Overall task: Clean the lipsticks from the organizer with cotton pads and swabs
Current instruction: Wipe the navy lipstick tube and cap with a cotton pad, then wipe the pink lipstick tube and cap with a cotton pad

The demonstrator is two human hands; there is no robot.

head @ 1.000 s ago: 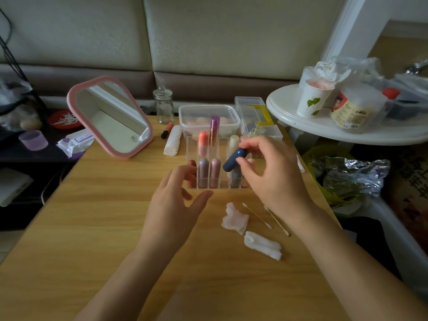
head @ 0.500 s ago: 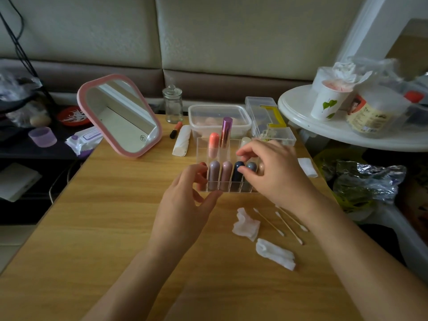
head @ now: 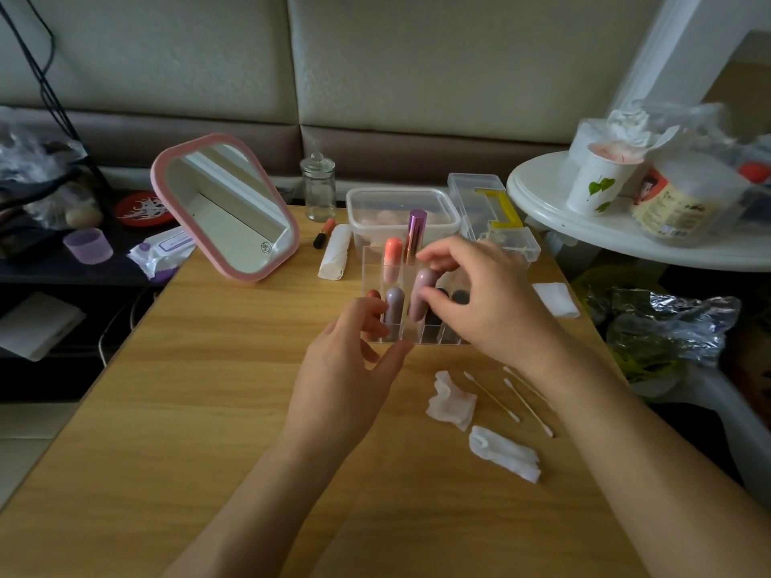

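Wooden table (head: 208,410) fills the view, with a sofa back behind it. At its middle stands a clear organizer (head: 432,333). The left hand (head: 346,381) grips its near left corner, thumb on the front wall and fingers curled round the side. Just right of that hand, the right hand (head: 492,302) pinches a mauve lipstick (head: 419,294) between thumb and fingertips. The lipstick leans, its lower end within the organizer's front row. Two crumpled cotton pads (head: 452,400) and some swabs (head: 492,396) lie on the near side of the right wrist. A pink mirror (head: 225,206) stands well left of the left hand.
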